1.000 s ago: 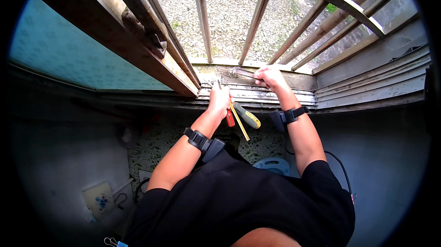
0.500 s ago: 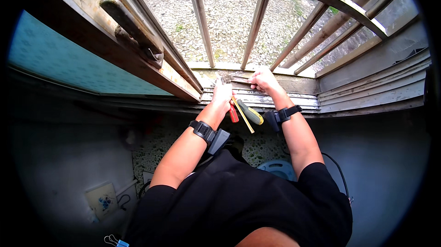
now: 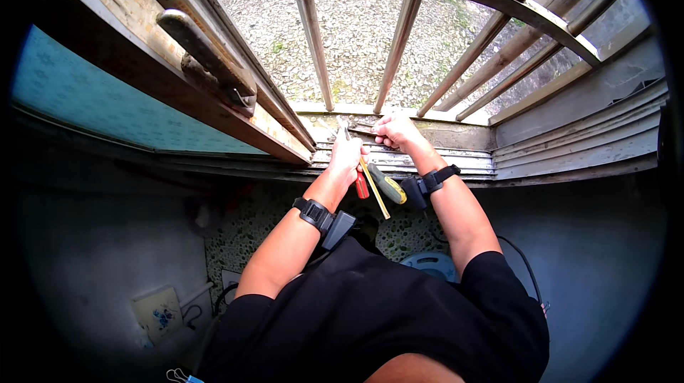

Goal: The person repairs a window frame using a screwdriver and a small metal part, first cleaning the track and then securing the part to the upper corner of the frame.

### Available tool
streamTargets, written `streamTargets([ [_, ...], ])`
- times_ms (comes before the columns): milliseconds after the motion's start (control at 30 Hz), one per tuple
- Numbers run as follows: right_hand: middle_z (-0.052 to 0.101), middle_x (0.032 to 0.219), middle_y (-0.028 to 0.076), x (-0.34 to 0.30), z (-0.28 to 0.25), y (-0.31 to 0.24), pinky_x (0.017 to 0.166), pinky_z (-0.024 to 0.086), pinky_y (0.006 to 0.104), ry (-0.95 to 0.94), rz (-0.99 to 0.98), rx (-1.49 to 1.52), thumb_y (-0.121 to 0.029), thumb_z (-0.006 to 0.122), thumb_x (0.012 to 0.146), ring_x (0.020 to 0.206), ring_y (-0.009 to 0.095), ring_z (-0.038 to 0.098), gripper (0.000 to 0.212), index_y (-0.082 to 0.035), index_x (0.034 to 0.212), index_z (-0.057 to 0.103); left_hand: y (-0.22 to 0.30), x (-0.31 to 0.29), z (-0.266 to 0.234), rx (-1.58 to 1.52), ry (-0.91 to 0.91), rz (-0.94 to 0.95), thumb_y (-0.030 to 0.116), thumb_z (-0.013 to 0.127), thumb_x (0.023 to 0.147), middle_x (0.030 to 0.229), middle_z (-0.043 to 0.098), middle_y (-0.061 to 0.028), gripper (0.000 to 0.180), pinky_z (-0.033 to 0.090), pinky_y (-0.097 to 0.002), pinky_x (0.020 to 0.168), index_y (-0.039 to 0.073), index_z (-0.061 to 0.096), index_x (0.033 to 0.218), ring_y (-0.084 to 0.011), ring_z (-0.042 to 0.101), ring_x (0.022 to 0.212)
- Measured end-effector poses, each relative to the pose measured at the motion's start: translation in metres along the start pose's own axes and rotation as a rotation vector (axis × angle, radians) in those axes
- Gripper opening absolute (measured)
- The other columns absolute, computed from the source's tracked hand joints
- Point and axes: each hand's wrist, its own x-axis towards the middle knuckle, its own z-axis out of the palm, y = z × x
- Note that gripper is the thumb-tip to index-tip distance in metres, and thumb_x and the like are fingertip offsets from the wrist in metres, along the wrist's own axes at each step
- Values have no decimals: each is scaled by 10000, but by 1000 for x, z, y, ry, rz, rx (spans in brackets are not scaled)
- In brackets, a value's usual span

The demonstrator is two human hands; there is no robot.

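My left hand (image 3: 347,154) is closed at the window sill. A red handle (image 3: 362,186), a dark green and yellow screwdriver-like handle (image 3: 387,183) and a thin yellow stick (image 3: 377,195) stick out beneath it toward me. A pale, narrow tip shows above its fingers, too small to identify. Just to the right, my right hand (image 3: 397,131) is pinched over the sill. A thin dark strip (image 3: 363,131) runs from its fingertips toward the left hand; whether both hands touch it cannot be made out.
Metal window tracks (image 3: 456,160) run beneath my hands, with upright bars (image 3: 399,48) beyond. A sliding window frame with a handle (image 3: 206,52) stands at the left. Below are a speckled floor (image 3: 399,233) and a light-blue plastic item (image 3: 431,263).
My right hand has moved left and slightly nearer to me, closer to my left hand. The tools under the left hand have shifted slightly.
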Motion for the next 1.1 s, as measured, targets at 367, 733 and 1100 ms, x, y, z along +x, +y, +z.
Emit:
streamTargets([
  [367, 575, 550, 57, -30, -14, -18, 317, 295, 221, 137, -140, 140, -50, 570, 779, 368, 73, 424, 97, 1, 704, 607, 8, -12, -10, -51, 38, 71, -21, 403, 779, 648, 495, -121, 194, 285, -248, 300, 33, 362, 961, -158, 454, 409],
  [733, 564, 543, 47, -30, -50, 1, 323, 279, 225, 203, 36, 0, -68, 610, 771, 363, 67, 388, 90, -24, 693, 599, 8, 31, -8, -208, 60, -77, -28, 393, 819, 615, 456, -120, 141, 326, -256, 300, 40, 345, 932, -187, 446, 409],
  [1100, 566, 539, 52, -5, -15, -9, 326, 278, 237, 153, -24, -10, -62, 621, 744, 361, 74, 397, 77, -31, 676, 602, 6, 32, -5, -232, 24, -55, -8, 424, 837, 619, 450, -108, 136, 316, -258, 291, 54, 340, 923, -187, 436, 405],
])
